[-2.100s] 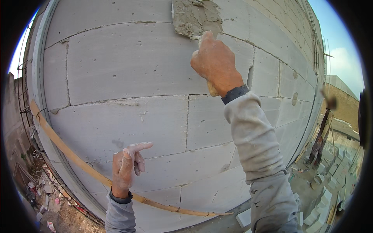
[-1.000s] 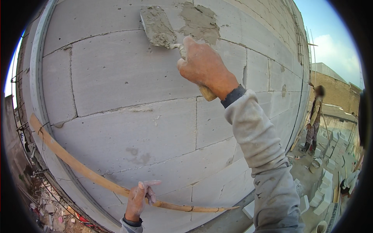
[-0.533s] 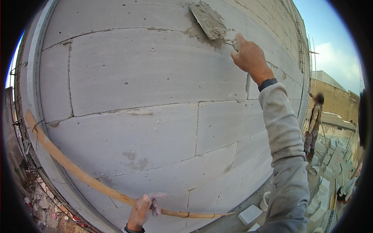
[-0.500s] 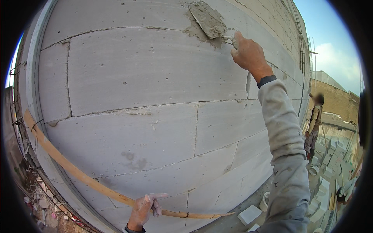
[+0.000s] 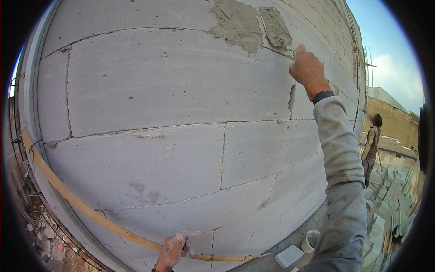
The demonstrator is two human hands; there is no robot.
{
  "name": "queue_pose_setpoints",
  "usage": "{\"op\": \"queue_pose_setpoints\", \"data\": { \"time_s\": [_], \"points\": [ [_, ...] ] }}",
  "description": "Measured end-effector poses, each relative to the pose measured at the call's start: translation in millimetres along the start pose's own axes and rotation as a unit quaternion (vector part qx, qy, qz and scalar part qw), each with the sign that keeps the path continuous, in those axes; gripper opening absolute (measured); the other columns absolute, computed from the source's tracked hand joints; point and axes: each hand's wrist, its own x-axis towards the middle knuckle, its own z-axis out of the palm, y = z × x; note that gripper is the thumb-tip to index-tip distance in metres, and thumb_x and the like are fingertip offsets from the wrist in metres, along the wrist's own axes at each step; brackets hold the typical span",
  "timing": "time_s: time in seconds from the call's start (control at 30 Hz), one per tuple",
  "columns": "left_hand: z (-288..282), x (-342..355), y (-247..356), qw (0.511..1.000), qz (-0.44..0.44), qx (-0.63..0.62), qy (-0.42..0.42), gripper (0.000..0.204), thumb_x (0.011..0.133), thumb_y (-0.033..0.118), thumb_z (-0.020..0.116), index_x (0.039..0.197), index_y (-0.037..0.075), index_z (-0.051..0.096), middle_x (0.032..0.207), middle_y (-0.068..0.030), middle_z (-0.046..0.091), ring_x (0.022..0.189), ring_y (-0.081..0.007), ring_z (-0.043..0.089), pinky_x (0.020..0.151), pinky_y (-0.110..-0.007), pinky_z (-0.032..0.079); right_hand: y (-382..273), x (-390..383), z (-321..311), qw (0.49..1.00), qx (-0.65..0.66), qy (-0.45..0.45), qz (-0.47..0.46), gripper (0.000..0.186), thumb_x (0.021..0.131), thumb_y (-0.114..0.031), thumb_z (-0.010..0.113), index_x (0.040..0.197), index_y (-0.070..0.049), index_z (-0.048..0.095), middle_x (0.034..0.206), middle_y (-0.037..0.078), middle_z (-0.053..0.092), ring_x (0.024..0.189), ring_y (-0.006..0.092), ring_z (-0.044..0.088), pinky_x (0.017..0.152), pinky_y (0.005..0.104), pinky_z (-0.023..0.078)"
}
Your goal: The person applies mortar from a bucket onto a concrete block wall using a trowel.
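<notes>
My right hand [image 5: 310,71] is closed round the handle of a trowel [image 5: 276,29], whose blade carries grey mortar. It is up at the wall, just right of a wet mortar patch [image 5: 239,26] smeared on the pale blocks. Low in the view my left hand [image 5: 173,250], dusty white, is curled at a long wooden pole [image 5: 86,207], with the index finger stretched out to the right. The pole slants in front of the block wall [image 5: 176,81]. Most of the trowel's handle is hidden by my right hand.
A metal upright [image 5: 28,97] edges the wall on the left, with rubble [image 5: 54,240] below. At lower right are a white bucket [image 5: 311,241] and a pale block [image 5: 289,256]. Farther right, a person [image 5: 371,144] stands by several stacked blocks [image 5: 390,183].
My right hand has moved the trowel to the right, off the mortar patch, which now shows uncovered on the wall. My left hand stays at the wooden pole. The view has shifted slightly.
</notes>
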Motion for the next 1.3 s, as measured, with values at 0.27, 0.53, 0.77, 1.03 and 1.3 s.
{"op": "queue_pose_setpoints", "data": {
  "time_s": [0.27,0.53,0.77,1.03,1.3],
  "points": [
    [9.5,-2.8,-2.5,0.999,-0.030,0.002,-0.041,0.070,0.096,0.056,0.027,0.114,-0.004,0.059,0.067,-0.0052,0.055,0.060,-0.0124,0.056,0.051,-0.023,0.044,10.5,-33.8,-6.4,0.997,-0.011,-0.017,0.078,0.029,0.076,-0.009,0.057,0.102,-0.001,0.048,0.089,0.024,0.065,0.085,0.0387,0.065,0.075,0.0444,0.052],
    [25.6,1.8,-12.7,0.995,-0.043,-0.023,-0.083,0.059,0.099,0.047,0.031,0.101,-0.004,0.060,0.078,-0.0100,0.061,0.061,-0.0114,0.054,0.054,-0.023,0.044,-97.0,-24.1,-44.7,0.994,0.039,0.077,-0.067,0.024,0.079,-0.009,0.056,0.100,-0.001,0.048,0.080,0.022,0.066,0.076,0.0376,0.066,0.069,0.0451,0.053],
    [30.8,4.3,-18.3,0.993,-0.060,-0.007,-0.104,0.063,0.098,0.049,0.030,0.116,-0.003,0.059,0.070,-0.0059,0.057,0.062,-0.0125,0.054,0.056,-0.024,0.044,-48.8,-3.4,-22.1,0.999,0.028,0.032,0.026,0.030,0.079,-0.011,0.059,0.104,0.002,0.050,0.088,0.024,0.065,0.086,0.0357,0.066,0.076,0.0429,0.053],
    [30.3,2.8,-17.2,0.989,-0.094,0.021,-0.109,0.061,0.099,0.047,0.030,0.117,-0.003,0.059,0.069,-0.0055,0.057,0.061,-0.0125,0.053,0.056,-0.024,0.044,31.1,-12.3,37.3,0.963,0.243,-0.059,0.100,0.034,0.075,-0.014,0.056,0.102,0.007,0.054,0.091,0.026,0.064,0.082,0.0359,0.066,0.071,0.0401,0.052],
    [26.9,-12.0,-26.7,0.990,-0.107,0.023,-0.088,0.060,0.099,0.047,0.030,0.118,-0.003,0.058,0.070,-0.0048,0.057,0.061,-0.0119,0.053,0.057,-0.024,0.045,-68.1,-50.5,-26.5,0.909,0.406,-0.086,-0.034,0.031,0.073,-0.012,0.054,0.096,0.009,0.055,0.082,0.026,0.063,0.074,0.0382,0.063,0.069,0.0420,0.051]
  ]
}}
